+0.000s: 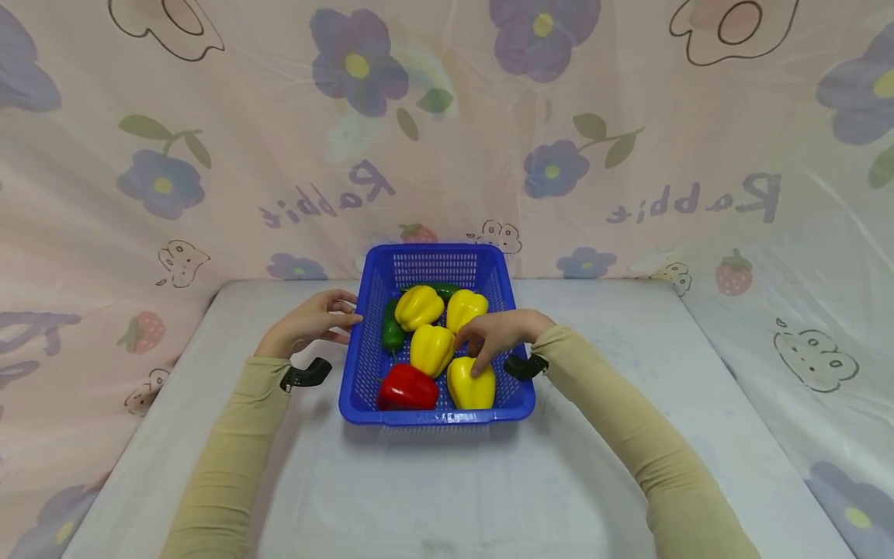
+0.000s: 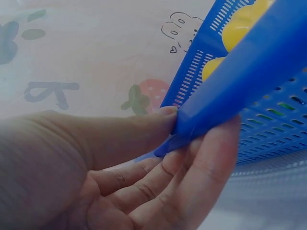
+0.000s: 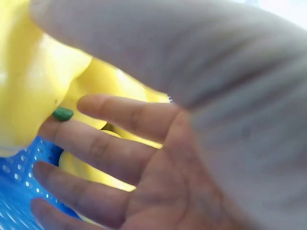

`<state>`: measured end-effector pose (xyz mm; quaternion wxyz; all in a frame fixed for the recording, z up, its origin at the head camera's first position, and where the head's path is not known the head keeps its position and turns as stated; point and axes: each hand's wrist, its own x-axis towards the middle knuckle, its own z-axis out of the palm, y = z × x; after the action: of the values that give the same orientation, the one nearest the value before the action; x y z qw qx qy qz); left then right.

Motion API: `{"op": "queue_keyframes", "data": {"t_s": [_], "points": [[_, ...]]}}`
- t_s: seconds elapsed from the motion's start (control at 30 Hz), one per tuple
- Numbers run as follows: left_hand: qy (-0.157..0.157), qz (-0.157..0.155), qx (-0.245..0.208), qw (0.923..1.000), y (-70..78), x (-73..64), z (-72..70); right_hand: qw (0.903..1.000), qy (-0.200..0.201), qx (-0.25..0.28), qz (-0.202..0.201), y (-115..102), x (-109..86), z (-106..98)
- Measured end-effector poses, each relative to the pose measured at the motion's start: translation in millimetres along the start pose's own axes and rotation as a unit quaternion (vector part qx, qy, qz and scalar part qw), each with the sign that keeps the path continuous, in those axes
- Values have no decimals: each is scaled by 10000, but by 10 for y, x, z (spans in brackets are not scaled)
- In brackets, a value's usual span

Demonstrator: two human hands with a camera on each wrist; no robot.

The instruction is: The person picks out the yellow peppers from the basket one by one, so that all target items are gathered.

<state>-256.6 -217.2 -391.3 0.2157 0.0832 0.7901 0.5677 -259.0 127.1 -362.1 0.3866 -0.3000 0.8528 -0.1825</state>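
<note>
A blue plastic basket [image 1: 436, 418] stands on the table, holding yellow bell peppers, a red bell pepper [image 1: 408, 387] and green cucumber-like vegetables. Its left rim is pinched by my left hand [image 1: 317, 320], thumb above and fingers underneath in the left wrist view. Inside, my right hand [image 1: 504, 335] touches the front-right yellow bell pepper [image 1: 471, 388] with the thumb. In the right wrist view its fingers are spread and fairly straight, one beside the pepper's green stem [image 3: 63, 113]. Other yellow peppers [image 1: 431, 349] lie behind and left of that hand. A dark green vegetable [image 1: 393, 326] lies along the left wall.
The white table [image 1: 615, 481] extends around the basket. A patterned curtain [image 1: 447, 155] hangs behind and at both sides, close to the basket's back edge. Another green vegetable [image 1: 444, 290] lies partly hidden behind the rear peppers. Dark wrist mounts [image 1: 307, 376] show on both arms.
</note>
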Motion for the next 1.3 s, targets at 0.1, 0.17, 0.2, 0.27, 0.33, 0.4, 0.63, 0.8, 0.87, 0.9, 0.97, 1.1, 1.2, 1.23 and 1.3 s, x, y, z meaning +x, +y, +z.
{"op": "queue_keyframes", "data": {"t_s": [0.1, 0.17, 0.2, 0.27, 0.33, 0.4, 0.63, 0.8, 0.87, 0.9, 0.97, 1.1, 1.2, 1.23, 1.3], "points": [[11, -21, -7, 10000, -8, 4, 2, 9999, -8, 129, -72, 6, 3, 3], [12, -39, -30, 10000, -9, 4, 5, 9999, -22, 142, -64, 9, 7, 3], [15, -45, -43, 10000, -7, 3, 7, 9999, -30, 156, -53, 11, 9, 4], [18, -45, -63, 10000, -2, 2, 8, 9998, -41, 182, -13, 15, 11, 5], [22, -36, -61, 10000, 7, -2, 9, 9997, -50, 221, 7, 17, 12, 6], [24, -23, -61, 10000, 18, -8, 11, 9995, -50, 301, -17, 18, 13, 10], [34, -21, -64, 10000, 37, -19, 22, 9995, -72, 315, -41, 13, 31, 23], [74, -66, -87, 9999, 36, -21, 27, 9995, -118, 214, 175, -2, 44, 34], [70, -49, -63, 9999, 39, -21, 35, 9996, -113, 169, 213, -4, 44, 36], [78, -52, -66, 9999, 42, -21, 39, 9996, -102, 129, 222, -5, 41, 36], [84, -52, -62, 9999, 45, -21, 46, 9997, -81, 39, 239, -8, 35, 36], [81, -60, -42, 9999, 42, -22, 49, 9997, -85, 83, 216, -14, 17, 36], [66, -44, -14, 10000, 35, -29, 43, 9992, -134, 341, 164, -21, 6, 45], [66, -37, -5, 10000, 32, -33, 39, 9989, -147, 420, 144, -24, 3, 49], [70, -29, -4, 10000, 26, -41, 29, 9987, -150, 489, 74, -28, 0, 57]]}}
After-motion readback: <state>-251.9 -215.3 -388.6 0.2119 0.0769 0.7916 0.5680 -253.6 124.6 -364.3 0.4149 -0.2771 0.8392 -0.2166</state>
